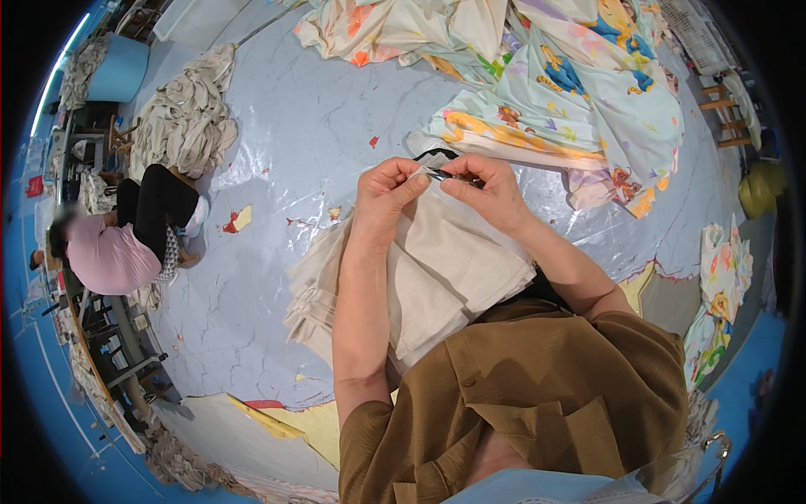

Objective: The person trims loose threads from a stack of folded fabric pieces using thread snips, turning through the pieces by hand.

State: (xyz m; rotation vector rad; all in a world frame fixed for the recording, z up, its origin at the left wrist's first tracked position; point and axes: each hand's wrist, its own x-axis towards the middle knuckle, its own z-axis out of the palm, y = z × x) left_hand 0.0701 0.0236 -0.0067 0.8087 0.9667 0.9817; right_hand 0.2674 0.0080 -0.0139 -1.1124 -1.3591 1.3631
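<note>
Seen from above, on the far left a seated person in a pink top (107, 252) bends over work beside a heap of pale cloth (183, 118) on a large blue-grey plastic-covered table (311, 126). At centre, the wearer's left hand (384, 195) is pinched shut on the upper edge of a stack of folded beige fabric pieces (437, 269), thumb and fingertips pressed together at the hem. Just to its right, almost touching, the right hand (487, 191) is closed around a small dark tool (449, 175), probably thread snips, though it is too small to be sure. The tool lies roughly level, its long axis running left to right, tip pointing toward the left hand's pinch. The stack stretches from that held edge back toward the wearer's body. Farther right lies a spread of bright floral printed cloth (579, 92).
</note>
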